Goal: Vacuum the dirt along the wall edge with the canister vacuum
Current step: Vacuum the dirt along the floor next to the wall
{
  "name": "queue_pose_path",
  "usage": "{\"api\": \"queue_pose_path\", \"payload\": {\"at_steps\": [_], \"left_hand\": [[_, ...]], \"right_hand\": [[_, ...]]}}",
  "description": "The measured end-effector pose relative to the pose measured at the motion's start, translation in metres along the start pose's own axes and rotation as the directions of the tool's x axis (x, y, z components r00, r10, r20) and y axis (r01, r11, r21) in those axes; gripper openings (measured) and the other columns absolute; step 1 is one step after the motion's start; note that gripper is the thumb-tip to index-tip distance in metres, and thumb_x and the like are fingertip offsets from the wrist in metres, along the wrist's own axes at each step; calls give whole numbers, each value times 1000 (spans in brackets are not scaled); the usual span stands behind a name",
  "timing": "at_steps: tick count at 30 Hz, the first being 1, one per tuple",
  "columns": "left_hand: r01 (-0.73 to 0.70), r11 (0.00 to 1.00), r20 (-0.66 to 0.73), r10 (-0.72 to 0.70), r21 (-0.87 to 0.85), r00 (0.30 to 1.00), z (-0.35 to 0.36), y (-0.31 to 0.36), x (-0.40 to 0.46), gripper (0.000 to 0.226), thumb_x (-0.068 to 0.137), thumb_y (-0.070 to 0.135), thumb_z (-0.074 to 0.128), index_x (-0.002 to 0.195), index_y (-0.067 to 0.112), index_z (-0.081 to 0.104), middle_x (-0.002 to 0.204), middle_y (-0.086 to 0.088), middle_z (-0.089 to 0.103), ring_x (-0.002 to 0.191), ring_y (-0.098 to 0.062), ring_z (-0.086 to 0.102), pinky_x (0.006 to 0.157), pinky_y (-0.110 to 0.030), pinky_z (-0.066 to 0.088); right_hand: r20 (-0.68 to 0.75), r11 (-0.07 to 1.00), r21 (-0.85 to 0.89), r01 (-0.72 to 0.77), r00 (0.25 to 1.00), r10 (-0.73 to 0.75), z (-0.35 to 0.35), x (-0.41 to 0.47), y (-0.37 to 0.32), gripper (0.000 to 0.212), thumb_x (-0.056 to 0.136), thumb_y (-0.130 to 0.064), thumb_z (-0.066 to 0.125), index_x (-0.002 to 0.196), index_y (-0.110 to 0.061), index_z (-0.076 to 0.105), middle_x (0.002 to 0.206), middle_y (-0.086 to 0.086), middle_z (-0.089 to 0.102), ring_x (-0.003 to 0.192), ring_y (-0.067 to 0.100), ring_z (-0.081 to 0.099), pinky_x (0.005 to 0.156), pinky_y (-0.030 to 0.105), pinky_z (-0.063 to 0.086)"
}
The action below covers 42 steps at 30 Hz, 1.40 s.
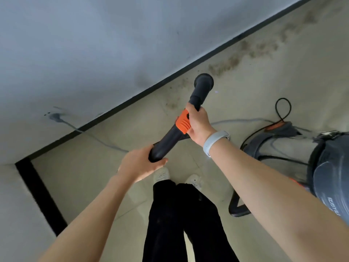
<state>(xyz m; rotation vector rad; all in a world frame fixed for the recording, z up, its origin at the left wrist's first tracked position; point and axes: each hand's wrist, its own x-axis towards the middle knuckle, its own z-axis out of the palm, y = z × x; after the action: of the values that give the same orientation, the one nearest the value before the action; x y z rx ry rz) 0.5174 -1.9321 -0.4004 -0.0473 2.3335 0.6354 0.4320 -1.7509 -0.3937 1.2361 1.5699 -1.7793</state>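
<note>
Head view | left hand [140, 165] grips the wand's [186, 118] rear end to steer, right hand [198, 123] clamps its orange collar [182, 121] | nozzle [204, 82] aimed at dirt [245, 53] along the baseboard [170, 77] | canister vacuum [324, 167] at floor's right edge

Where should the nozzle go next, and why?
Probably ease the nozzle forward and right along the baseboard. The dirt trails that way beside the wall, and both hands, left and right, already grip the wand.
</note>
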Motion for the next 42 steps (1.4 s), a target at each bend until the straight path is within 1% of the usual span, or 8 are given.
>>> {"api": "queue_pose_path", "payload": {"at_steps": [8, 15, 18, 25, 29, 34, 40, 42], "left_hand": [[165, 983, 66, -171, 84, 983, -32, -81, -51, 30, 76, 62, 55, 72, 33, 46, 63, 13, 56, 57, -4, 51, 46, -22, 32], [297, 951, 78, -291, -89, 954, -34, -147, -81, 26, 77, 57, 58, 82, 33, 48, 70, 8, 59, 68, -17, 58, 57, -29, 40], [305, 946, 59, -300, -110, 952, -32, -151, -79, 27, 77, 57, 57, 78, 32, 46, 70, 8, 58, 67, -16, 57, 56, -28, 38], [321, 936, 21, -321, -144, 947, -29, -154, -69, 26, 78, 59, 54, 80, 34, 44, 63, 12, 54, 58, -5, 48, 53, -24, 33], [378, 917, -20, -383, -129, 924, -28, -149, -67, 29, 76, 60, 53, 79, 32, 44, 63, 12, 53, 60, -12, 52, 52, -26, 33], [437, 893, -86, -446, -109, 891, -26, -106, -49, 38, 74, 66, 53, 75, 29, 44, 64, 12, 50, 64, -15, 51, 56, -28, 33], [392, 894, -181, -431, -216, 884, -15, -34, -16, 46, 70, 65, 62, 95, 28, 55, 86, 10, 57, 86, -18, 56, 69, -30, 36], [369, 894, -178, -418, -254, 891, -12, -12, -7, 51, 69, 65, 64, 103, 29, 54, 92, 11, 57, 90, -17, 55, 75, -30, 36]], "right_hand": [[77, 967, -81, -240, 966, 247, 81, -36, 41, 50, 91, -21, 58, 134, -4, 39, 110, 16, 55, 97, 28, 58, 89, 43, 52], [157, 944, -243, -222, 952, 264, 150, -50, 67, 49, 91, -24, 57, 133, -6, 39, 107, 14, 54, 97, 25, 58, 78, 36, 54], [151, 930, -295, -218, 951, 271, 158, -44, 66, 51, 92, -24, 58, 135, -6, 37, 110, 15, 52, 99, 27, 57, 89, 42, 53], [161, 900, -382, -210, 944, 289, 164, -29, 60, 48, 91, -25, 59, 132, -10, 38, 103, 12, 54, 94, 24, 58, 78, 37, 54], [196, 890, -406, -208, 931, 307, 167, -17, 53, 48, 91, -22, 59, 132, -9, 38, 102, 12, 55, 96, 26, 58, 86, 43, 53], [239, 876, -445, -186, 918, 317, 142, 8, 21, 45, 92, -23, 57, 131, -10, 39, 98, 8, 56, 87, 21, 58, 54, 31, 52], [190, 894, -390, -221, 930, 313, 77, 52, -38, 35, 92, -21, 57, 121, -7, 44, 99, 11, 57, 95, 26, 59, 82, 43, 54], [154, 913, -331, -237, 942, 300, 53, 67, -57, 33, 93, -20, 56, 121, -7, 44, 101, 12, 56, 94, 27, 59, 77, 42, 54]]}}
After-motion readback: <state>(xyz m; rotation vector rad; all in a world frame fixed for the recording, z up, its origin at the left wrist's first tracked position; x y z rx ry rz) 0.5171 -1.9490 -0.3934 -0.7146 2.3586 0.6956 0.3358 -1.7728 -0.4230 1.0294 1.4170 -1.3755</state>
